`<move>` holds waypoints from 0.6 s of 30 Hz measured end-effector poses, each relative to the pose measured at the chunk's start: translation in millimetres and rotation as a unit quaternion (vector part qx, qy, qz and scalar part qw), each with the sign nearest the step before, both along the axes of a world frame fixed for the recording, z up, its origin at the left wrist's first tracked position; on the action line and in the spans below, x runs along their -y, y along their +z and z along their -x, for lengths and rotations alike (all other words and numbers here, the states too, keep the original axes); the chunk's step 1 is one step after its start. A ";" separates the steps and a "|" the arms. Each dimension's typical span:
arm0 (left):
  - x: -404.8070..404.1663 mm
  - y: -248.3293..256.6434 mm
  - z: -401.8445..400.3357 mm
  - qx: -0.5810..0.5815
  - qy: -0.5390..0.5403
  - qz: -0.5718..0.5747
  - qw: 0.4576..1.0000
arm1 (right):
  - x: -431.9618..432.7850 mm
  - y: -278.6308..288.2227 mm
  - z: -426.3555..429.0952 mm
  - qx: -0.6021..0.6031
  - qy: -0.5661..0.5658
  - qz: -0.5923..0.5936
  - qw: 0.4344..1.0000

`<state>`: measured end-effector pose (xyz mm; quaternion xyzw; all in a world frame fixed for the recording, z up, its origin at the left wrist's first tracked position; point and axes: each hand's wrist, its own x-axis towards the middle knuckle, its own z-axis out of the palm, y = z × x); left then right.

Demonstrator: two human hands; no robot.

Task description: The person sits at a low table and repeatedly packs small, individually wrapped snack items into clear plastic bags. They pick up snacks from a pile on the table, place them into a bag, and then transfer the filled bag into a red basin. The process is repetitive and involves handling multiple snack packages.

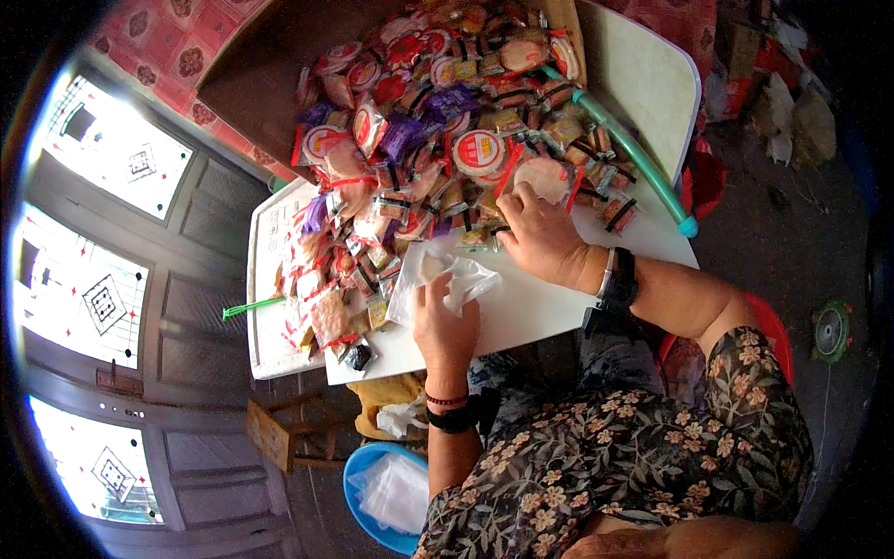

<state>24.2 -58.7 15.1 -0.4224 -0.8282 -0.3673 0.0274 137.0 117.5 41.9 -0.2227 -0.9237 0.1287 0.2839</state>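
Observation:
My left hand (447, 325) grips a clear plastic bag (480, 278) at the near side of a white tabletop (538, 307). Something pale shows inside the bag, too blurred to name. Farther right, my right hand (548, 237) is over the near edge of the snack pile, fingers bent. Its fingertips touch or overlap a round pale cracker in a clear packet with red edges (548, 178); whether they pinch anything is hidden. Beyond both hands spreads the heap of wrapped snacks, among them a round red-and-white packet (478, 152) and purple-wrapped pieces (401, 136).
A brown cardboard box (262, 84) backs the pile. On the right lies a green tube (632, 157); a green stick (255, 307) juts out left. Below the table stand a blue basin (353, 482) of clear bags, a wooden stool (272, 437) and a red seat (772, 335).

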 end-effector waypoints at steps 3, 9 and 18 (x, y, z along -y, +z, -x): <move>2.8 2.7 -3.4 0.001 -0.009 0.002 1.000 | -3.7 0.3 3.6 0.063 -0.028 -0.021 0.997; 1.0 0.1 -3.8 0.029 -0.042 0.020 0.999 | -22.6 -22.9 5.0 0.107 0.013 -0.097 0.989; -11.0 4.2 -11.3 -0.037 0.007 0.092 0.995 | -12.8 -8.2 5.2 0.014 0.009 -0.012 1.000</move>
